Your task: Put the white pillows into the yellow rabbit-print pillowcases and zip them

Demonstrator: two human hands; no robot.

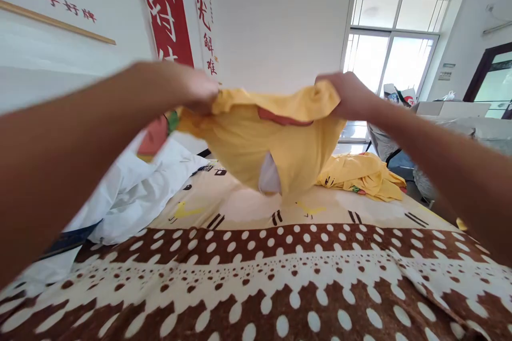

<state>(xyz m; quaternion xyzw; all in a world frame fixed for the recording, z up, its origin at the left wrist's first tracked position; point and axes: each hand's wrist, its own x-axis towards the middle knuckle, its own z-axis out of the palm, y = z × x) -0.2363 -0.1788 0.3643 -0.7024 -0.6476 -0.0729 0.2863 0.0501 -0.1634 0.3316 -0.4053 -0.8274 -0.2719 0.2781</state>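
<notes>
A yellow garment (256,144) with pink and green print hangs stretched between my two hands, above the bed. Its exact kind is unclear, as it is bunched and blurred. My left hand (198,88) grips its upper left edge, fingers partly smeared by motion. At the upper right corner, my right hand (346,96) is closed round the fabric. A whitish patch (270,175) shows in a gap at the garment's lower middle. Behind it to the right, a second yellow garment (364,176) lies crumpled on the bed.
White crumpled fabric (136,192) lies along the left side. A brown and cream polka-dot blanket (256,277) spreads over the surface before me. Grey plastic-wrapped items (452,128) stand at the right, near a window (392,58). Red lettered banners (166,10) hang on the wall.
</notes>
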